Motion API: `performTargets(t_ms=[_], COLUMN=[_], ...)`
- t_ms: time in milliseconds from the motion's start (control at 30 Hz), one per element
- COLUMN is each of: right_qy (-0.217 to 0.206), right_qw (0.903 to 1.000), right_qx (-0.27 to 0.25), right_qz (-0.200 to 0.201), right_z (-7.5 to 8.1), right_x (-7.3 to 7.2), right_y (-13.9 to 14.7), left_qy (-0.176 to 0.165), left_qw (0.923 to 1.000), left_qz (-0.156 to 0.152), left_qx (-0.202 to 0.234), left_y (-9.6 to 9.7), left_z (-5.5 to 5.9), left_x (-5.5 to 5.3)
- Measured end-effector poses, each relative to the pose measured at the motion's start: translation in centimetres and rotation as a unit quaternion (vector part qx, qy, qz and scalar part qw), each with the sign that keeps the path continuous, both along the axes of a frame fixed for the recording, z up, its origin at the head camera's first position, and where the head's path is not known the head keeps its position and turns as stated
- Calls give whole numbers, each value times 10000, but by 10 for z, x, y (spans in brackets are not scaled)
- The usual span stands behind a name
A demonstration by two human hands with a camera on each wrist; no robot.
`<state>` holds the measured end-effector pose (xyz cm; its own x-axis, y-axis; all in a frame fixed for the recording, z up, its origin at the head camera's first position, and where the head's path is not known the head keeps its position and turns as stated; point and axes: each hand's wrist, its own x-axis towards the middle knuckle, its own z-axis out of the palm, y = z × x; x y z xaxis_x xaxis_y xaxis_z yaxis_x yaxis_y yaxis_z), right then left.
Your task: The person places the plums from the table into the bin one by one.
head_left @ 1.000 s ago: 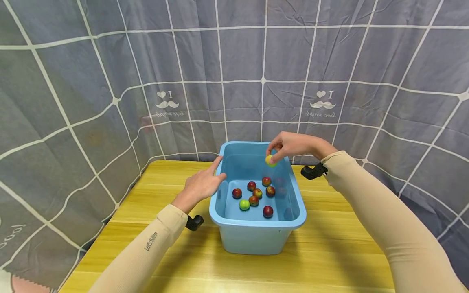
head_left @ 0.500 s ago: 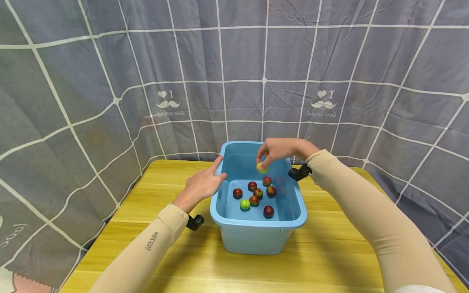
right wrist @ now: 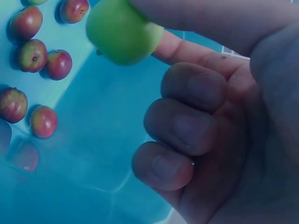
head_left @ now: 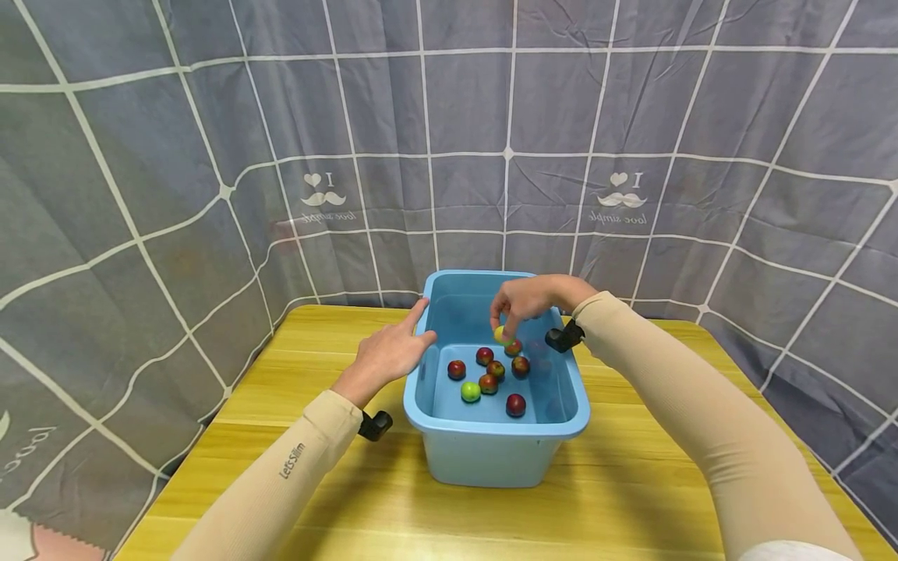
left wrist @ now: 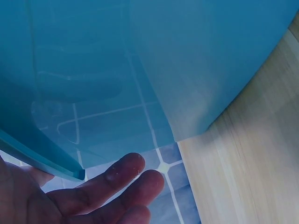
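Observation:
My right hand (head_left: 526, 300) reaches into a blue plastic tub (head_left: 494, 428) and pinches a small green apple (right wrist: 124, 32) between thumb and index finger. The other fingers curl toward the palm without touching the apple. On the tub floor lie several red apples (head_left: 515, 404) and one green apple (head_left: 471, 391). The held apple is above them, near the far right part of the tub. My left hand (head_left: 389, 351) rests at the tub's left rim, with its fingers extended and the thumb over the edge. In the left wrist view its fingers (left wrist: 126, 170) are loosely straight beside the tub wall.
The tub stands on a yellow wood-grain table (head_left: 323, 343). A grey curtain (head_left: 379, 187) with white grid lines hangs behind the table and along its sides. A black wrist device (head_left: 564, 336) sits on the right wrist, with another device (head_left: 375, 425) on the left.
My right hand has moved left and then lower into the tub with the green apple still pinched. The left hand stays at the rim.

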<state>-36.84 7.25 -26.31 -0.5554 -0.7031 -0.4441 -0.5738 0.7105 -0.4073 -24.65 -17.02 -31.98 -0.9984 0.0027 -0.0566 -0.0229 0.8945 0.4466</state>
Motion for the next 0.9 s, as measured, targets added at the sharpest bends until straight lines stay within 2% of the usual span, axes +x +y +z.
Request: performTargets(t_ms=[233,467,667,900], right_qy=[-146,3,188,503], right_qw=[9993,9993,9997,9954], right_qx=[341,373,-59,-808], right_qz=[-22,37,106,-66], right_z=[-4,-2,6,17], right_x=[-2,2,9,20], right_y=[-2,2,13,40], left_qy=[1,10,-18,7], left_qw=[10000,10000,10000,9999], left_qz=[4,8,-37,-115], left_qx=[-1,46,4,93], left_y=[0,1,0,-7], left_z=[0,-1,0,3], left_x=[0,0,-1,0])
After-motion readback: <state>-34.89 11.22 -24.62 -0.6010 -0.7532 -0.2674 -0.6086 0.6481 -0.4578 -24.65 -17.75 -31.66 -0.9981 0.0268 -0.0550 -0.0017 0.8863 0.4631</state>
